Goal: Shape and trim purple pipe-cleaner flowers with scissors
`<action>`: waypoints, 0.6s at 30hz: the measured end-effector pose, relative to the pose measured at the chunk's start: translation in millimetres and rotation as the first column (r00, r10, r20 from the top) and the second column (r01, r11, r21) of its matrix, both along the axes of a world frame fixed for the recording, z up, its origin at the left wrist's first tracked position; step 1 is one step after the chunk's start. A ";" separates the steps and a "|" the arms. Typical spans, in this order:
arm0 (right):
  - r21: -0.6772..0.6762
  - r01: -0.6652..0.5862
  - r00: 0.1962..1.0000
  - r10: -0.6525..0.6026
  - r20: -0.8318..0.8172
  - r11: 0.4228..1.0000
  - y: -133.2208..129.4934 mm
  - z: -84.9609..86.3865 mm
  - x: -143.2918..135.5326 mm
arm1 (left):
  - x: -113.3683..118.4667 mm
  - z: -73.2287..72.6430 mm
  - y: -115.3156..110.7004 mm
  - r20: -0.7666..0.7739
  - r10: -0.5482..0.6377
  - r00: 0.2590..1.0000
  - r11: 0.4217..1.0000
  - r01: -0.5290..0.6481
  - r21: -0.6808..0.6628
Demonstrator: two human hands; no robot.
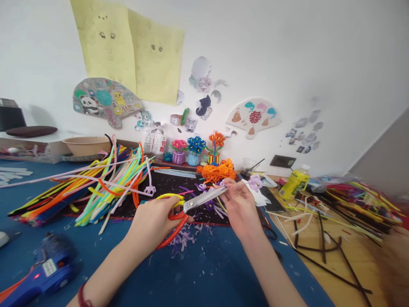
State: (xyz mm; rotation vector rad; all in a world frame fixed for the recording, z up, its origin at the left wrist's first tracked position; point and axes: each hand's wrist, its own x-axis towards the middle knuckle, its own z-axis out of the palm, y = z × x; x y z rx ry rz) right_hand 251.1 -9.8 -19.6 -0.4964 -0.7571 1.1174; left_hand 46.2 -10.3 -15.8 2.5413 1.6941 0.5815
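Observation:
My left hand (156, 219) is closed round the handles of the scissors (204, 199), one yellow and one red. The blades point right and end at my right hand (239, 204). Its fingers pinch a light purple pipe-cleaner flower (254, 182), whose head sticks out to the right of the fingertips. Just below the blades lie more purple stems (219, 209) on a dark mat. Purple fuzzy clippings (185, 238) are scattered on the blue table under the scissors.
Colourful pipe cleaners (108, 181) are heaped at the left, above a blue glue gun (47, 273). Orange flowers (217, 170) lie behind my hands, near small potted flowers (196, 147). At right stands a yellow bottle (295, 183); another person's blurred arm (396, 260) is at the edge.

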 end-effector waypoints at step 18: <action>0.013 0.050 0.998 -0.051 0.046 0.999 1.0 -1.4 0.4 | -0.6 -2.5 5.0 -0.031 0.000 1.000 1.000 0.000 -0.019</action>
